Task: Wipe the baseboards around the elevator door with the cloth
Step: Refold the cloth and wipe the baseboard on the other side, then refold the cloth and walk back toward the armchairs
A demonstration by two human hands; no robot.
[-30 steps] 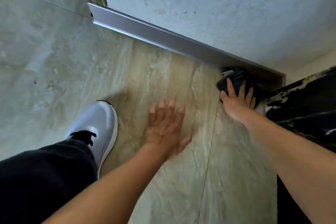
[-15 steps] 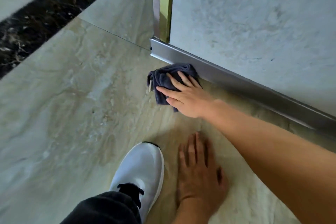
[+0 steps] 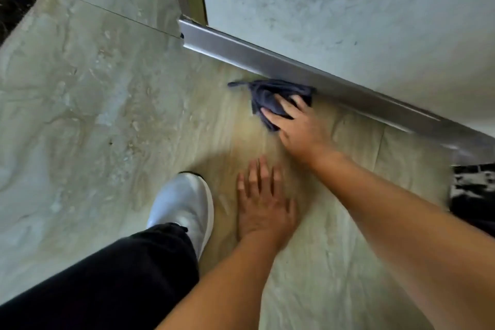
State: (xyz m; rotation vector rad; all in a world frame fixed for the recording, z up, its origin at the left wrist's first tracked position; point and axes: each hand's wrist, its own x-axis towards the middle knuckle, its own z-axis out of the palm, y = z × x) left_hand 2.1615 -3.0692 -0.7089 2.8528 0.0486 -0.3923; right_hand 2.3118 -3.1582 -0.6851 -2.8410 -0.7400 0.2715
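The right hand (image 3: 302,131) lays its fingers (image 3: 288,108) nearly straight across the bunched dark cloth (image 3: 267,96) and presses it down. Just beyond the fingertips the cloth touches the metal baseboard (image 3: 267,57), and 1 thin corner trails off to their left. The left hand (image 3: 263,209) rests flat on the tiled floor (image 3: 93,115), fingers released and holding nothing, nearer the body than the right fingers. A white shoe (image 3: 184,203) stands just beside the left fingers.
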